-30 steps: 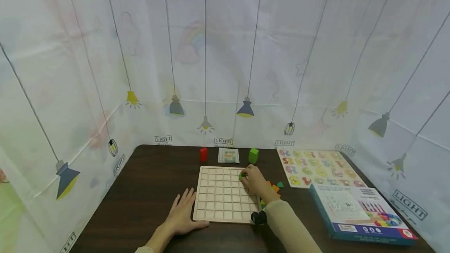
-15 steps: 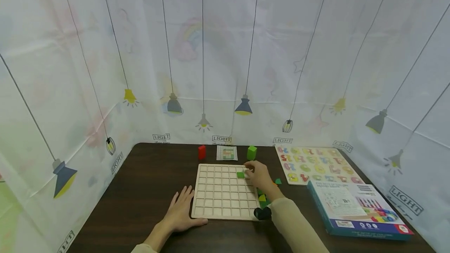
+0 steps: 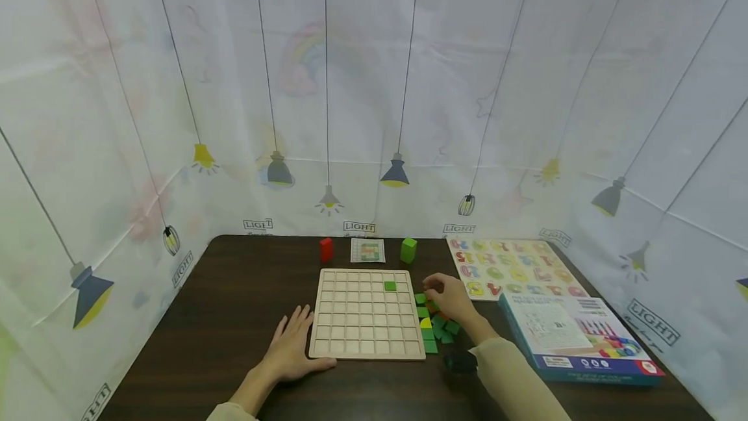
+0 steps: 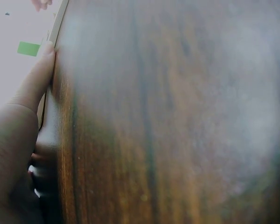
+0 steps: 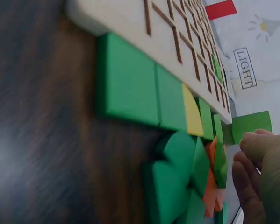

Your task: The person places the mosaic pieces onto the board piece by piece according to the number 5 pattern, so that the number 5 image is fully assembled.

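Note:
The pale wooden grid board (image 3: 367,314) lies on the dark table, a green square tile (image 3: 390,286) set in one cell near its far right corner. My left hand (image 3: 290,345) lies with spread fingers at the board's left edge, its thumb along the near edge; the left wrist view shows that thumb (image 4: 34,84) close up against the rim. To the right of the board, my right hand (image 3: 450,297) is over a pile of green and orange pieces (image 3: 444,327). Its fingers bend loosely in the right wrist view, with nothing visible between them.
Along the board's right edge runs a row of green tiles (image 5: 130,79) with a yellow-and-green one. Behind the board stand a red block (image 3: 326,249), a pattern card (image 3: 368,251) and a green block (image 3: 408,250). A number board (image 3: 508,268) and a box (image 3: 575,336) lie on the right.
My right hand has let go of the green tile, now in the grid, and moved right off the board to the loose pieces. The left hand stays at the board's edge.

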### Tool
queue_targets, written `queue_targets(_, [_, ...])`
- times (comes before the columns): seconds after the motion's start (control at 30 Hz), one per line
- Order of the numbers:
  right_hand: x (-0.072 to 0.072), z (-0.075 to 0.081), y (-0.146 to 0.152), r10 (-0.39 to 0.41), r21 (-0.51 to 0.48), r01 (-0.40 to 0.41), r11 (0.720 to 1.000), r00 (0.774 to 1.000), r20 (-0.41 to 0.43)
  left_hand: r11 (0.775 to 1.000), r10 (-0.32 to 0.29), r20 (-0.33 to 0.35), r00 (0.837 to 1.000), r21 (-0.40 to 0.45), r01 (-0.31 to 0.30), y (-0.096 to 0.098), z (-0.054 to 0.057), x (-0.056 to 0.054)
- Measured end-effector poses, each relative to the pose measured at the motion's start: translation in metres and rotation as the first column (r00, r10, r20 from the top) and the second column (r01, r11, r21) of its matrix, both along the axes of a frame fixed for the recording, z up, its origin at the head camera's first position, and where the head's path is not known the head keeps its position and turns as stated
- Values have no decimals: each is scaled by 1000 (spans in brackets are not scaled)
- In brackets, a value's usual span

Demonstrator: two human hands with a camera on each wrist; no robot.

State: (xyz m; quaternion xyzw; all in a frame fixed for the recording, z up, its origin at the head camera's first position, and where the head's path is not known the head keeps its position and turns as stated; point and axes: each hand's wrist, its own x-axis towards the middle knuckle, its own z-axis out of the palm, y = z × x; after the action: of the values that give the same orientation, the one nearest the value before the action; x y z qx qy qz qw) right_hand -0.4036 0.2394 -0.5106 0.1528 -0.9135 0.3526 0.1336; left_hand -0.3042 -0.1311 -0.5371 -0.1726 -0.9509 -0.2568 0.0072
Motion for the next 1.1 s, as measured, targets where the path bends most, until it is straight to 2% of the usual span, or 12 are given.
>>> queue_targets(0.3, [18, -7, 12, -6, 32, 9, 999, 995, -100, 1000, 15, -20, 1000, -6, -15, 0, 1, 1])
queue_targets(0.47, [22, -12, 14, -3, 70, 12, 997, 991, -131, 1000, 12, -26, 1000, -10, -13, 0, 1, -1])
queue_targets(0.57, [24, -14, 16, -18, 63, 26, 998, 991, -135, 1000, 4, -28, 1000, -1, -4, 1, 0, 0])
queue_targets(0.77, [24, -11, 18, -69, 63, 75, 995, 993, -93, 1000, 1, -25, 1000, -12, -2, 3, 1, -3])
queue_targets(1.1, [21, -5, 15, -59, -18, 57, 998, 994, -90, 1000, 1, -30, 1000, -6, -1, 1, -3, -3])
